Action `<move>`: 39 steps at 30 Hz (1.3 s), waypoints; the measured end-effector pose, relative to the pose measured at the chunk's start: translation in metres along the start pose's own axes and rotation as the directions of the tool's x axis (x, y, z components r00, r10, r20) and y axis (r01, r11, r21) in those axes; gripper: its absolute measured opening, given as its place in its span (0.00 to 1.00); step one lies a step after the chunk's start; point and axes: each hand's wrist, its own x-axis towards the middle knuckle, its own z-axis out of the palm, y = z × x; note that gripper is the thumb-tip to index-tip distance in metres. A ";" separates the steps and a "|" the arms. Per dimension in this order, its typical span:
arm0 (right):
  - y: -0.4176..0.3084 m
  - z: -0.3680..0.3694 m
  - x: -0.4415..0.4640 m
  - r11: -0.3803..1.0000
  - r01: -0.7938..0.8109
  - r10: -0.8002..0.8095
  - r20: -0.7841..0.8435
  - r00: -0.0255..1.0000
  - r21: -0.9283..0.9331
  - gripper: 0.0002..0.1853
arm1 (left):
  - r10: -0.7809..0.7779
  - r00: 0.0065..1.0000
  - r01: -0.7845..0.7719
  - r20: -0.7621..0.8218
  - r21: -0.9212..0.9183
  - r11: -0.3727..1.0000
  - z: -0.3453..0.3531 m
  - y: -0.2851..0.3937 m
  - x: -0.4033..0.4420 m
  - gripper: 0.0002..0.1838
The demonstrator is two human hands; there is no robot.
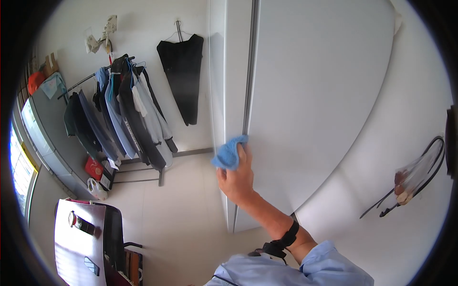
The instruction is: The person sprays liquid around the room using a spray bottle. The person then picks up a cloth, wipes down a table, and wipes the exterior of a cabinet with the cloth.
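Note:
My right hand [236, 175] is closed around a bunched blue cloth [228, 153]. The cloth rests against the narrow side edge of a tall white panel [315, 81], near a dark vertical groove [251, 62] that runs down it. A black strap sits on my right forearm below the light blue sleeve. My left hand is out of the picture.
Left of the panel stands a clothes rack [160, 177] with several garments. Black trousers [183, 76] hang on the wall. A table [67, 238] with a jar [82, 223] and a phone [92, 266] is at lower left. A bag [408, 178] hangs at right.

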 end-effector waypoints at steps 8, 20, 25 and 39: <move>0.027 0.018 -0.071 0.991 -0.057 0.051 0.059 0.997 0.117 0.23 | -0.207 0.978 0.206 0.006 -0.101 0.973 -0.064 0.076 0.022 0.14; 0.057 -0.023 -0.086 -0.062 -0.557 0.675 0.446 0.588 0.828 0.18 | -0.731 0.560 0.657 0.390 -0.746 0.106 -0.052 0.120 0.016 0.13; 0.070 -0.032 -0.088 -0.369 -0.534 0.554 0.641 0.530 0.761 0.23 | -0.695 0.544 0.686 0.471 -0.726 0.045 -0.034 0.115 -0.007 0.15; 0.066 -0.031 -0.082 0.168 -0.630 0.556 0.455 0.695 0.758 0.17 | -0.736 0.502 0.677 0.454 -0.736 0.008 -0.040 0.126 0.000 0.18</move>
